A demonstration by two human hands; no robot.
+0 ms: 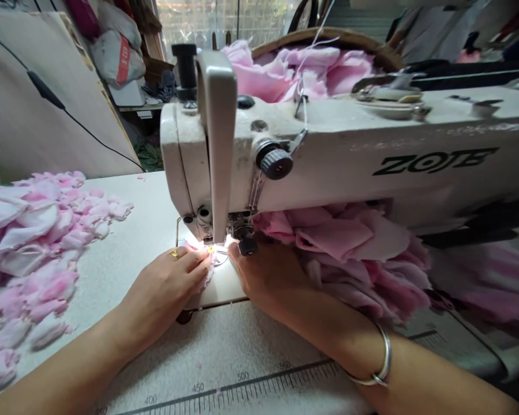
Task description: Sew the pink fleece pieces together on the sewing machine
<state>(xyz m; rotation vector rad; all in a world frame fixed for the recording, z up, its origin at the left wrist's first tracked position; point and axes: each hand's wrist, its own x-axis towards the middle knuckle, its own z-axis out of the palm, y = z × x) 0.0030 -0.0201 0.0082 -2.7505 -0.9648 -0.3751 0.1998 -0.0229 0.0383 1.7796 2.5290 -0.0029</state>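
A white sewing machine stands across the table. My left hand, with a gold ring, lies just left of the lit needle, fingers pressed down on a small pink fabric piece. My right hand, a silver bangle on its wrist, rests to the right of the needle, fingers closed on the same fabric under the presser foot. Behind that hand a bunch of pink fabric pieces sits under the machine arm.
A heap of pink and white fabric pieces covers the table's left side. A basket of pink fabric stands behind the machine. A ruler scale runs along the table's near edge. A board with a black cable leans at back left.
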